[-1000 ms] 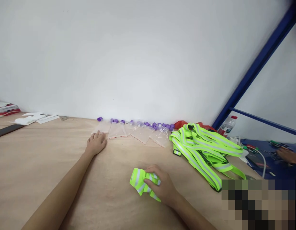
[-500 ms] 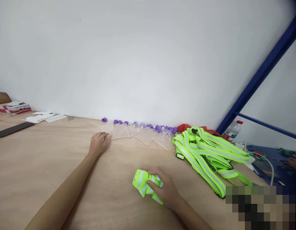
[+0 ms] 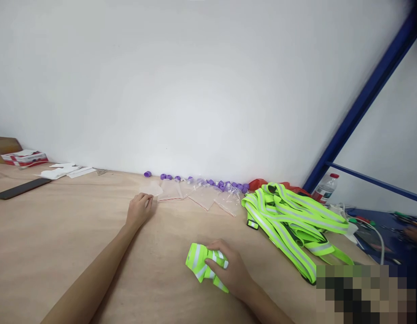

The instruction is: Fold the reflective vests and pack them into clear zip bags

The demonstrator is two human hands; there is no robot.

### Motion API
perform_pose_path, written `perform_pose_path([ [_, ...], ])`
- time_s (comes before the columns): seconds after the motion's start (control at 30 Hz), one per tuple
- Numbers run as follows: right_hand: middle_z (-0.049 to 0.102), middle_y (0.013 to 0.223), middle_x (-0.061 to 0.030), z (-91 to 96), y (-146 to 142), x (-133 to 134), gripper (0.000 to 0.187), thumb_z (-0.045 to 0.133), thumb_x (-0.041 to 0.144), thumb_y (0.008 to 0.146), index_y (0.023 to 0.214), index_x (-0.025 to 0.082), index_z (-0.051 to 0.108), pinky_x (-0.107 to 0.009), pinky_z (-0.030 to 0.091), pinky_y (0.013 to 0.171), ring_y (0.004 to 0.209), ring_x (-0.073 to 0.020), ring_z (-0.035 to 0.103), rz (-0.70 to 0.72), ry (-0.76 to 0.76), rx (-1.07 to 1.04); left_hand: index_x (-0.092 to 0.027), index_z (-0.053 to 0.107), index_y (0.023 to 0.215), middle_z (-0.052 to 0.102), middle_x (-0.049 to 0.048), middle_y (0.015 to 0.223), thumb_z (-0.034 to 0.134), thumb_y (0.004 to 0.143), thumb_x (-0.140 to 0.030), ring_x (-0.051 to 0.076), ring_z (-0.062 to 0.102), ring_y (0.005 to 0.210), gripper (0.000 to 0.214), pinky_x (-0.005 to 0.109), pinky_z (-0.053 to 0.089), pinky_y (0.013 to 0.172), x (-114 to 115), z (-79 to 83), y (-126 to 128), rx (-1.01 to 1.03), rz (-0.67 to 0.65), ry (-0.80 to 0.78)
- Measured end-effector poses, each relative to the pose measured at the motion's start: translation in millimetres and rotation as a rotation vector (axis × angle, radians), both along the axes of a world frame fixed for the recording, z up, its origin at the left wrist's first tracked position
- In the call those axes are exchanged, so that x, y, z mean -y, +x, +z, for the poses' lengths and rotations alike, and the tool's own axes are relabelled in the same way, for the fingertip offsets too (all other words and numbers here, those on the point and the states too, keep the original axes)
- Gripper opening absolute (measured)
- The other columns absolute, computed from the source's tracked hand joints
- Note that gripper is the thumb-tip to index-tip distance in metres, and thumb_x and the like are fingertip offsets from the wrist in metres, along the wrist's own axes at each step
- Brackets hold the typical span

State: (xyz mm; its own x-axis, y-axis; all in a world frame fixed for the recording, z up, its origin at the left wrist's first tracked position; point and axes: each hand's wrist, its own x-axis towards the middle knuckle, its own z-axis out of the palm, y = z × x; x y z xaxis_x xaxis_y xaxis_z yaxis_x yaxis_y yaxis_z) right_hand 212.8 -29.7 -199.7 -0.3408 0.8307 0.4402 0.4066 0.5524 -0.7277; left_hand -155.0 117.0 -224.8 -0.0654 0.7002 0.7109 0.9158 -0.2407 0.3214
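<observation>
Folded into a bundle, a neon yellow-green reflective strap [image 3: 197, 258] with silver-white stripes is gripped in my right hand [image 3: 230, 270], just above the table. My left hand [image 3: 140, 209] is farther forward, its fingers pinched together at the near corner of a clear plastic zip bag [image 3: 151, 188]. More clear bags [image 3: 205, 196], some with a red seal line, lie overlapped to the right of that hand. A tangled heap of the same reflective straps [image 3: 296, 220], with black buckles, rests on the right side of the table.
Several purple caps [image 3: 222, 185] line the wall. A red cloth [image 3: 257, 183] and a bottle [image 3: 326, 188] are behind the straps. Left are paper scraps [image 3: 65, 172], a dark flat bar [image 3: 21, 188] and a red-white box [image 3: 24, 157]. A blue metal frame [image 3: 364, 108] slants at right.
The view has shifted slightly, with the scene sitting a little lower. My left hand's fingers have drawn in at the bag's corner. My right hand keeps its hold on the folded strap.
</observation>
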Motion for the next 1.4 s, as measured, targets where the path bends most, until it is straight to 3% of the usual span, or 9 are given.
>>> perform_pose_path([
  [0.23, 0.071, 0.097, -0.0025, -2.0, 0.0, 0.5, 0.016, 0.066, 0.019, 0.082, 0.097, 0.023, 0.065, -0.028, 0.052, 0.083, 0.091, -0.0187, 0.068, 0.012, -0.012, -0.012, -0.02, 0.071, 0.088, 0.072, 0.0091, 0.092, 0.042, 0.094, -0.036, 0.025, 0.066, 0.087, 0.034, 0.036, 0.052, 0.079, 15.5, 5.6, 9.2, 0.013, -0.084, -0.074],
  [0.5, 0.071, 0.097, -0.0036, -5.1, 0.2, 0.4, 0.017, 0.066, 0.019, 0.082, 0.098, 0.023, 0.064, -0.03, 0.053, 0.082, 0.091, -0.02, 0.068, 0.02, 0.015, -0.028, -0.021, 0.069, 0.087, 0.07, 0.0071, 0.092, 0.044, 0.097, -0.038, 0.023, 0.065, 0.086, 0.032, 0.033, 0.049, 0.075, 47.2, 40.0, 35.4, -0.029, -0.239, -0.105],
  [0.67, 0.071, 0.097, -0.004, -3.0, 0.5, -0.4, 0.018, 0.066, 0.018, 0.081, 0.099, 0.023, 0.065, -0.03, 0.052, 0.083, 0.092, -0.0201, 0.067, 0.029, 0.026, -0.015, -0.022, 0.066, 0.084, 0.067, 0.0021, 0.089, 0.046, 0.098, -0.036, 0.014, 0.061, 0.069, 0.029, 0.025, 0.045, 0.064, 85.9, 56.4, 69.0, -0.079, -0.413, -0.201],
  [0.87, 0.072, 0.105, -0.0058, -2.8, 1.1, 2.6, 0.034, 0.067, 0.018, 0.081, 0.114, 0.023, 0.063, -0.032, 0.053, 0.086, 0.097, -0.0216, 0.067, 0.038, 0.046, 0.046, -0.019, 0.061, 0.073, 0.061, 0.0004, 0.075, 0.052, 0.095, -0.032, 0.012, 0.053, 0.062, 0.027, 0.023, 0.039, 0.058, 122.9, 69.2, 120.0, 0.059, -0.597, -0.386],
  [1.1, 0.069, 0.121, -0.0088, -2.4, 0.1, 5.8, 0.055, 0.064, 0.022, 0.086, 0.139, 0.025, 0.051, -0.036, 0.053, 0.093, 0.108, -0.0234, 0.066, 0.116, 0.143, 0.118, -0.016, 0.068, 0.076, 0.062, -0.0004, 0.064, 0.059, 0.09, -0.034, 0.011, 0.048, 0.056, 0.025, 0.021, 0.035, 0.053, 136.0, 78.6, 154.7, 0.355, -0.756, -0.621],
  [1.4, 0.071, 0.112, -0.0076, -3.0, 0.1, 6.0, 0.049, 0.066, 0.023, 0.085, 0.133, 0.025, 0.054, -0.034, 0.054, 0.089, 0.102, -0.023, 0.067, 0.09, 0.151, 0.133, -0.015, 0.067, 0.076, 0.057, -0.0008, 0.063, 0.054, 0.094, -0.038, 0.011, 0.044, 0.058, 0.032, 0.022, 0.034, 0.054, 137.3, 76.2, 153.2, 0.417, -0.857, -0.644],
])
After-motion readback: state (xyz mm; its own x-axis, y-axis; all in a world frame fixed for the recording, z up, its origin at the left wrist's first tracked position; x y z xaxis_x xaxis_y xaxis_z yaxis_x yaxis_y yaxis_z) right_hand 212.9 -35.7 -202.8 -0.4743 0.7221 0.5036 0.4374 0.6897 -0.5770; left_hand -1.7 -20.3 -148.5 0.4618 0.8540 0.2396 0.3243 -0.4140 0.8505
